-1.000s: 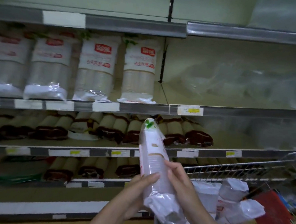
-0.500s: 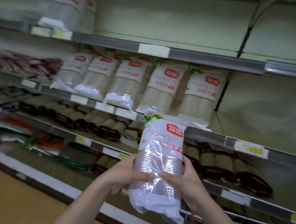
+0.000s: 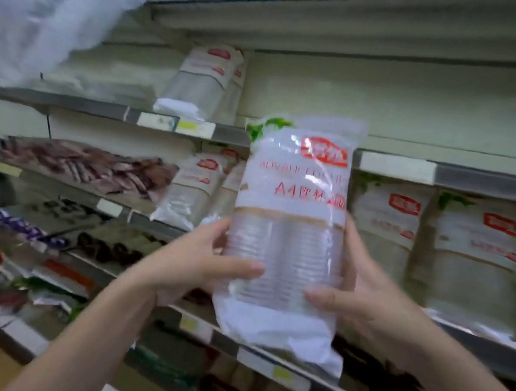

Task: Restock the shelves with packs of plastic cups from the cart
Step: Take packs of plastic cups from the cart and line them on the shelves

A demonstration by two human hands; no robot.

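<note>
The pack of cups (image 3: 288, 227) stands upright between the left hand (image 3: 198, 261) and the right hand (image 3: 362, 295), in front of the shelves (image 3: 478, 178). Shelved packs (image 3: 474, 238) stand behind and right of the grip. Further packs (image 3: 190, 188) sit behind it to the left, another pack (image 3: 203, 80) above-left.

I'm seeing the pack of cups (image 3: 291, 227) showing clear film with a white band, red logo and lettering, green leaf corner; shelf tags (image 3: 194, 128) showing yellow.
</note>
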